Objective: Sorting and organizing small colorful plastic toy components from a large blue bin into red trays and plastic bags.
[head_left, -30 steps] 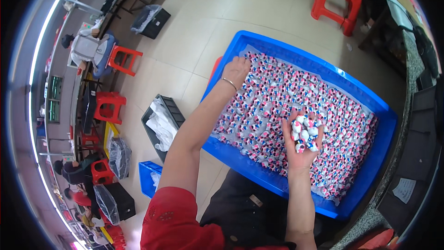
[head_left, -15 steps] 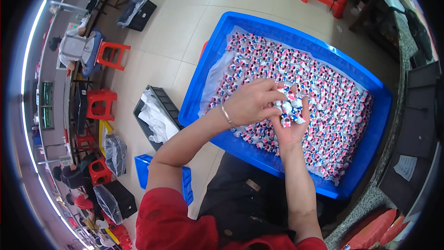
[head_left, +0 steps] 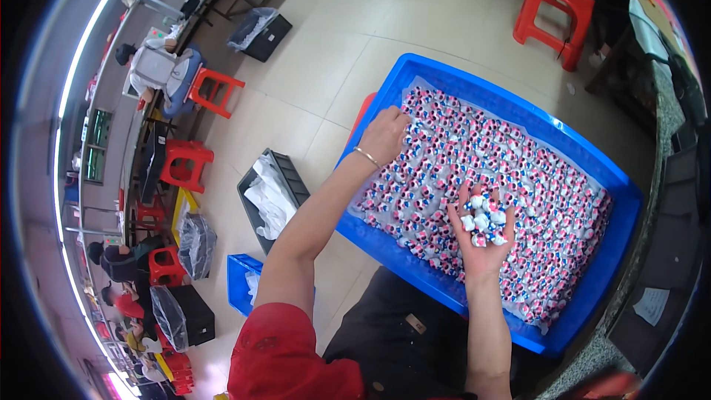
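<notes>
A big blue plastic tray point(head_left: 478, 87), lined with thin white sheeting point(head_left: 379, 196), holds closely set rows of small white, pink and blue figurines point(head_left: 552, 204). My right hand point(head_left: 483, 255) is palm up over the middle of the rows, its fingers curled round a heap of loose figurines point(head_left: 485, 216). Toward the tray's far left corner reaches my left hand point(head_left: 385, 135), a bracelet on its wrist. Its fingers are bent together at the edge of the rows; whatever they pinch is hidden.
Left of the tray stand a dark crate point(head_left: 270, 196) with white sheeting and a smaller blue bin point(head_left: 241, 281). A red stool point(head_left: 554, 15) is beyond the tray. A stone-topped counter edge point(head_left: 666, 104) runs along the right. People sit at benches on the far left.
My left hand has left the heap in my right hand and moved to the tray's far left corner. The heap now lies uncovered in my right palm. The view has shifted.
</notes>
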A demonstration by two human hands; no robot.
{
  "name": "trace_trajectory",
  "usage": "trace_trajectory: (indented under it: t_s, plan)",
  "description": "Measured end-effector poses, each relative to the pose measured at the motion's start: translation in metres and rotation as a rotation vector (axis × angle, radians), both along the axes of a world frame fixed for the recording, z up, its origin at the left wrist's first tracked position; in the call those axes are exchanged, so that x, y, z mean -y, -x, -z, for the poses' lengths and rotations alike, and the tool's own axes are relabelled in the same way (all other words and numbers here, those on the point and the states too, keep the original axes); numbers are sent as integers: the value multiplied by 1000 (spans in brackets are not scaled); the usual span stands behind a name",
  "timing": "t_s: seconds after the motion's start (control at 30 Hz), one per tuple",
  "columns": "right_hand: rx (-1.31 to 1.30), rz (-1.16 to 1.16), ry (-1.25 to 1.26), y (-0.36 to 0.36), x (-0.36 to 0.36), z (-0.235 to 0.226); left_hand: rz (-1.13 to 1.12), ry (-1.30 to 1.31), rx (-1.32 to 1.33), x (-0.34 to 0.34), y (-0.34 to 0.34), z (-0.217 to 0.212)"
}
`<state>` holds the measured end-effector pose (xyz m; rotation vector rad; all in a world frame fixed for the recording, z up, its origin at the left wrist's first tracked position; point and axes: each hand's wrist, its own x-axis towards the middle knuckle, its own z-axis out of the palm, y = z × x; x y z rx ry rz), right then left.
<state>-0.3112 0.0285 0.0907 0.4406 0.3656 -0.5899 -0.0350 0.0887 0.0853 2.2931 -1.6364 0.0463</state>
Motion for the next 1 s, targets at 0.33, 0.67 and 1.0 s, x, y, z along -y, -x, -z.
trace_trajectory:
  t_s: [0.33,0.67,1.0]
  plan:
    - [113,-41,67,-19,8,2,0,-388,237,23,-23,43]
    - [-101,-179,93,-24,1,0,382,177,-492,2,91,-51]
    - [-76,-163,125,-11,-18,-1,294,33,-589,-13,112,-47]
